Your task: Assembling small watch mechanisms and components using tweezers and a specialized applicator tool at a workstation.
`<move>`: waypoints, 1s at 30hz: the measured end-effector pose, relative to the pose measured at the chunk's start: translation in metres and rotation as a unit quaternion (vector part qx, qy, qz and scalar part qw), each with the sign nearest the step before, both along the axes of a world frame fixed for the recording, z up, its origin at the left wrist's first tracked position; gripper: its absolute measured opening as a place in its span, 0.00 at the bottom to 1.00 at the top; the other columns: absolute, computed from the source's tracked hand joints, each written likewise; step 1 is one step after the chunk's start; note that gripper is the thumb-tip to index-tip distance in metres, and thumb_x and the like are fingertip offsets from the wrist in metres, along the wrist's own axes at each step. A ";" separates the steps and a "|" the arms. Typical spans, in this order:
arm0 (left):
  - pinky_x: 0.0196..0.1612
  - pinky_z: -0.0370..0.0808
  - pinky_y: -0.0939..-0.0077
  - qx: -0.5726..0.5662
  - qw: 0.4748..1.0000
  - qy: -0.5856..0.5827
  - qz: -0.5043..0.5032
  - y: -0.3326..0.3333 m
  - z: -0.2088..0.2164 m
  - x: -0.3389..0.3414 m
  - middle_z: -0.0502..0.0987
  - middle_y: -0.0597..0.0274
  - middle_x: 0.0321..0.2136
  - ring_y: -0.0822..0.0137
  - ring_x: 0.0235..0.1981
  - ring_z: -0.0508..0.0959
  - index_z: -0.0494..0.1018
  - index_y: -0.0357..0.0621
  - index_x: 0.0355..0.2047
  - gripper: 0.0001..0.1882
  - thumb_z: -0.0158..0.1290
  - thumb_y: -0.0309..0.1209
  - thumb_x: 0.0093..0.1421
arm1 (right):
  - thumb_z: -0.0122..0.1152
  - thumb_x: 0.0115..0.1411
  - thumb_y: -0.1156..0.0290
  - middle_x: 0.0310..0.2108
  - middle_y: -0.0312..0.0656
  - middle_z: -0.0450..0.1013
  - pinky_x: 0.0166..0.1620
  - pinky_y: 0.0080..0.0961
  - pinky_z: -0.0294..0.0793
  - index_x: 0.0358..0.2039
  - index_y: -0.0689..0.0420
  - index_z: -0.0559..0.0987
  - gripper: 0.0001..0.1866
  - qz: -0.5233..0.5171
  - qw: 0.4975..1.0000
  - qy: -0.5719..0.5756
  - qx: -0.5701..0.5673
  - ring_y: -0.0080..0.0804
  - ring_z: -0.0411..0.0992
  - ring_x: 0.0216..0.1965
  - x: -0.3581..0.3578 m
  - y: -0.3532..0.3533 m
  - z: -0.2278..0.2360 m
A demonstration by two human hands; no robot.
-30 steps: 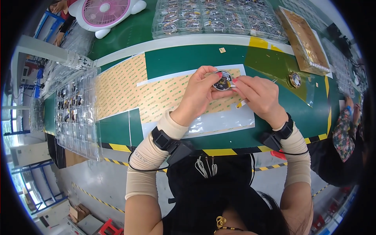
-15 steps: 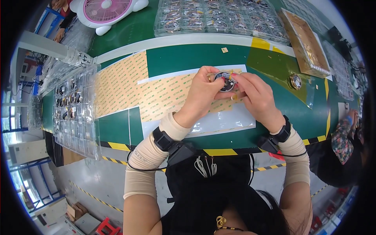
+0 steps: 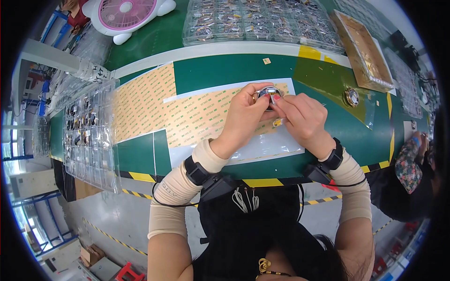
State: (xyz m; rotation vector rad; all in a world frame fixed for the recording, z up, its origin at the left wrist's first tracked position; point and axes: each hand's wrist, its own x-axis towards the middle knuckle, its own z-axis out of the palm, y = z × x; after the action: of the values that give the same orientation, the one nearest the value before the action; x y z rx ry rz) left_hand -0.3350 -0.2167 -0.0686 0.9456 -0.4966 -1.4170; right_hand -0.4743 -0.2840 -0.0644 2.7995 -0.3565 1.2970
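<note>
My left hand (image 3: 243, 114) is closed round a small round electronic assembly (image 3: 269, 91) with a silvery rim and a dark inside, its thumb lying across the face. The fingertips of my right hand (image 3: 305, 118) are pinched together at the right side of that assembly; whatever is between them is too small to make out. A short yellow ribbon-like piece (image 3: 278, 122) sticks out below the right fingers. Both hands are above a tan sheet of adhesive backing printed in green (image 3: 201, 117), which lies on a white sheet (image 3: 187, 156).
Another round assembly (image 3: 351, 97) sits on amber film (image 3: 323, 75) to the right, near a shallow box (image 3: 362, 51). Clear trays of parts (image 3: 260, 35) line the back; a compartment tray (image 3: 91, 136) stands left. A pink-and-white fan (image 3: 126, 16) is far left. Other people work nearby.
My right hand has turned, and its fingertips have moved slightly down and left over the assembly's face. The yellow ribbon piece now shows more plainly below them. My left hand keeps its hold.
</note>
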 end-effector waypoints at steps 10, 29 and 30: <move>0.43 0.76 0.77 -0.038 0.998 0.032 -0.023 0.000 0.000 0.005 0.71 0.58 0.39 0.69 0.38 0.75 0.61 0.33 0.48 0.17 0.40 0.17 0.57 | 0.62 0.38 0.84 0.28 0.40 0.69 0.20 0.19 0.65 0.30 0.61 0.76 0.14 0.013 0.992 -0.024 0.124 0.29 0.69 0.23 -0.001 -0.004 -0.011; 0.56 0.64 0.68 -0.075 0.984 0.008 -0.160 0.005 0.003 0.000 0.65 0.51 0.50 0.62 0.52 0.66 0.58 0.32 0.54 0.20 0.38 0.30 0.64 | 0.63 0.47 0.78 0.25 0.32 0.70 0.21 0.09 0.59 0.28 0.62 0.74 0.08 0.033 0.721 -0.044 0.690 0.10 0.62 0.21 -0.015 -0.005 0.020; 0.56 0.63 0.67 -0.064 0.983 -0.019 -0.172 0.003 0.002 -0.002 0.65 0.51 0.50 0.62 0.52 0.66 0.58 0.32 0.54 0.20 0.38 0.30 0.64 | 0.64 0.47 0.77 0.25 0.31 0.69 0.22 0.10 0.60 0.28 0.62 0.74 0.08 0.039 0.759 -0.036 0.649 0.11 0.62 0.21 -0.016 -0.006 0.016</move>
State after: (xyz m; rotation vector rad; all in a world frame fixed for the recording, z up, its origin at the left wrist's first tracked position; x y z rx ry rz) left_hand -0.3366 -0.2133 -0.0668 0.8102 -0.8004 -1.6555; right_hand -0.4904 -0.2895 -0.0487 3.7468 -1.7659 1.5071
